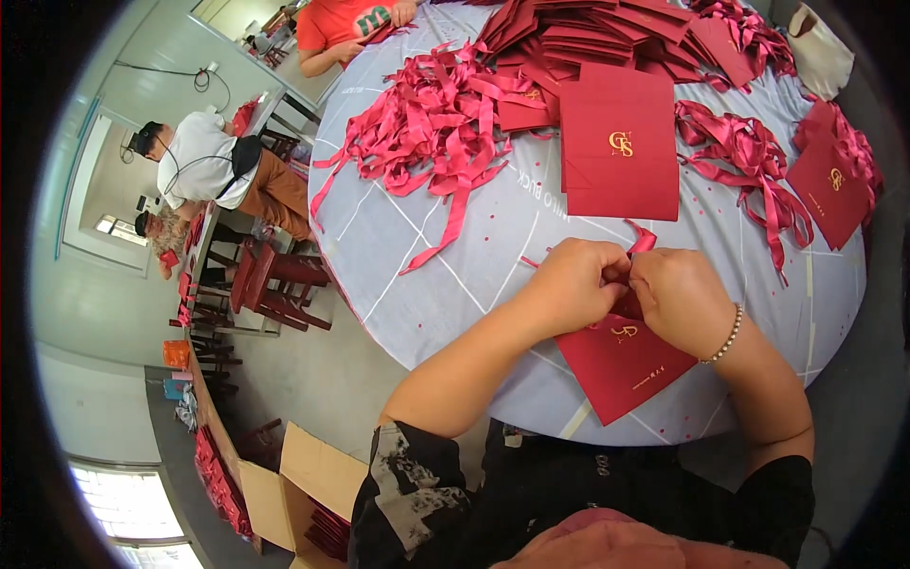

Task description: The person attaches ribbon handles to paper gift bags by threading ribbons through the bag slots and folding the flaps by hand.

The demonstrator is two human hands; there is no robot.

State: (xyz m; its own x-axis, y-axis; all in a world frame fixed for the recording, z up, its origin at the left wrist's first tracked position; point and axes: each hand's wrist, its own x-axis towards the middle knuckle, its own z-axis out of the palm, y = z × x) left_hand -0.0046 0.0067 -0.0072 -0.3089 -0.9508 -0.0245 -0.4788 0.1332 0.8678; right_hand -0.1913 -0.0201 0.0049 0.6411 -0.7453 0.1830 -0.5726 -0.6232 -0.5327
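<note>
Bag (626, 375) at tablecloth's (398, 303) near edge, below left hand (580, 284) and right hand (684, 296), pinched close together on ribbon (643, 237). Looks light, stiffish, easily creased, probably slippery at ribbon; seems best held by upper edge.

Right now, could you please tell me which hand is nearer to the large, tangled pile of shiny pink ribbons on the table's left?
Left. The left hand is apart from the ribbon pile, below and right of it; the right hand is farther right.
</note>
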